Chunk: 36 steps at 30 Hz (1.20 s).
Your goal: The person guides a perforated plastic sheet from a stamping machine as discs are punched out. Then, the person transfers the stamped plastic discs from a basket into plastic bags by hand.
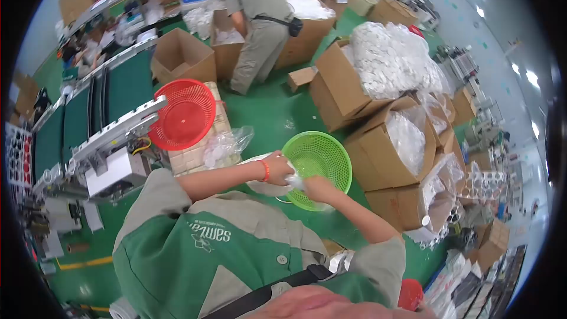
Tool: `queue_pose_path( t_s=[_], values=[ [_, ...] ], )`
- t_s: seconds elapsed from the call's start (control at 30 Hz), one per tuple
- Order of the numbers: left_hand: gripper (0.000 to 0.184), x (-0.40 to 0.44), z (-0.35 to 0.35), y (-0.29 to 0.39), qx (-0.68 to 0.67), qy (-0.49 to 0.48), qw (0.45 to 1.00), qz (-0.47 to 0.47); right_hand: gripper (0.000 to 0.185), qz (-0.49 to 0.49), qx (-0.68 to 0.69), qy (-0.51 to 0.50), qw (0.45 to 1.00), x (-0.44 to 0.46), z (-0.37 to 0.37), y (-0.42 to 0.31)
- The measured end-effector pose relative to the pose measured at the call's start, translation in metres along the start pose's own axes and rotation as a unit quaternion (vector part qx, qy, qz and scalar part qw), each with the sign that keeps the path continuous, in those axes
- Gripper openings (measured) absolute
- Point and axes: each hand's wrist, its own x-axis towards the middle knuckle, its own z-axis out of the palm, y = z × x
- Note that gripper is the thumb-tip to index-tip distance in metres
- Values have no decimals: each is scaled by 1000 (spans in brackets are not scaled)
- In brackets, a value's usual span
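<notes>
My left hand (279,168), with an orange band on the wrist, is closed on a crumpled white plastic bag (295,182). My right hand (319,189) is closed on the other side of the same plastic, and its fingertips are partly hidden. Both hands are at the near left rim of a green perforated basket (331,152). The basket's inside shows no contents that I can make out. A larger white piece (267,188), perhaps part of the bag, hangs below my left forearm.
A red basket (184,113) stands left, beside a conveyor (127,85). Clear plastic (227,146) lies on beige stacked blocks. Cardboard boxes (387,153) with bagged white parts (393,59) line the right. Farther off, a co-worker (260,26) bends over a box.
</notes>
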Motion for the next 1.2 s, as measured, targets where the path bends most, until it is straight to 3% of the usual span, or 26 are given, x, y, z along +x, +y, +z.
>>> queue_pose_path(
  t_s=[0.03,0.07,0.1,0.13,0.17,0.2,0.3,0.37,0.43,0.47,0.5,0.57,0.6,0.63,0.67,0.7,0.77,0.8,0.83,0.9,0.97,1.0,1.07,1.1,1.17,1.2],
  values=[
    [46,-7,2,0,10,-5,1000,15,32,15,8,7,1000,-4,3,0],
    [60,-19,7,3,-67,67,995,20,26,1,347,-88,934,-5,6,-2],
    [75,-25,8,10,-147,134,980,26,22,-25,643,-164,748,-7,10,-4],
    [75,-27,6,22,-138,124,982,42,22,-20,653,-149,742,-1,29,2],
    [85,-31,3,34,-97,176,978,58,23,-62,838,-178,512,14,56,13],
    [95,-33,-2,43,-58,229,969,73,24,-107,946,-194,238,23,73,17],
    [94,-24,-19,62,33,240,961,137,25,-99,963,-98,230,10,56,-3],
    [84,-5,-15,53,43,242,952,185,26,-83,973,5,216,-12,35,-17],
    [66,24,0,41,114,333,892,285,27,-64,972,119,192,-29,29,-21],
    [52,31,-1,46,16,365,869,333,29,-152,968,109,166,-26,40,-15],
    [42,33,-6,55,-10,382,854,352,29,-157,967,134,152,-22,52,-11],
    [32,48,-4,64,-117,333,861,366,27,-229,962,134,70,-22,75,-8],
    [26,49,7,73,-266,283,855,343,27,-243,959,141,37,-24,84,-9],
    [18,46,7,79,-276,241,859,357,26,-213,963,166,19,-31,85,-11],
    [16,43,8,86,-287,198,862,368,27,-72,963,261,-6,-39,86,-16],
    [16,36,8,93,-284,190,861,377,27,-74,960,271,-12,-44,88,-19],
    [19,19,17,108,-398,17,842,364,30,-11,944,292,-153,-54,94,-25],
    [23,16,13,115,-427,-6,820,381,30,-194,916,100,-337,-72,100,-19],
    [29,14,11,120,-455,-29,797,397,27,-192,910,132,-344,-85,93,-21],
    [41,16,15,122,-512,-101,757,393,25,-240,902,199,-298,-95,100,-17],
    [61,19,2,140,-413,6,814,408,23,-222,895,227,-314,-103,100,-4],
    [58,25,-2,144,-298,110,835,449,22,-226,898,274,-260,-104,99,3],
    [55,41,15,134,-275,158,838,444,21,-235,898,332,-167,-102,90,14],
    [53,43,15,134,-257,206,839,434,19,-226,909,343,-76,-98,84,18],
    [31,43,18,140,-517,202,770,316,17,33,892,378,245,-89,76,18],
    [24,55,29,122,-323,279,829,361,17,67,881,330,332,-72,85,21]
  ],
)
